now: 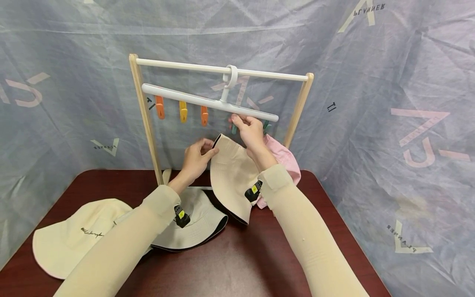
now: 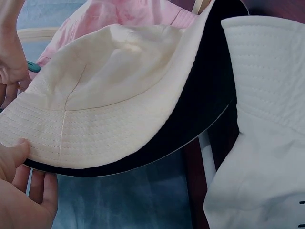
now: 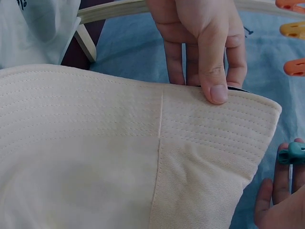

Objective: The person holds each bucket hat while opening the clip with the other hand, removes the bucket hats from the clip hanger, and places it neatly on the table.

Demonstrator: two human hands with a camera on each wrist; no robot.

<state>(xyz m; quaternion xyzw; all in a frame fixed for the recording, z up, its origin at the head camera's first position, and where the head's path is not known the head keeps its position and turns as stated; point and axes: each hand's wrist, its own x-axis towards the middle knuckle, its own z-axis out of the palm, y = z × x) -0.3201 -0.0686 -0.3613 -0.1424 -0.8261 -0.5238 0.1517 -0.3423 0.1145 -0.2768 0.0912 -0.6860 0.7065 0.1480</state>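
My left hand (image 1: 196,159) pinches the brim edge of a beige bucket hat (image 1: 231,169) with a black underside, thumb on the outer face and fingers behind. The hat is held up off the table, tilted, its brim facing lower left. My right hand (image 1: 252,134) is raised to the white hanger bar (image 1: 208,102) and pinches a teal clothespin (image 3: 293,153) below it; part of that clip is hidden by the fingers. Behind the right wrist, a pink hat (image 1: 283,156) hangs near another teal clothespin (image 1: 266,127).
A wooden rack (image 1: 142,119) carries the hanger by its hook (image 1: 231,76). Orange (image 1: 159,108) and yellow (image 1: 183,111) clothespins hang along the bar's left half. On the dark red table (image 1: 259,264) lie a cream hat (image 1: 74,235) and a pale grey one (image 1: 189,233). Printed cloth (image 1: 371,123) surrounds it.
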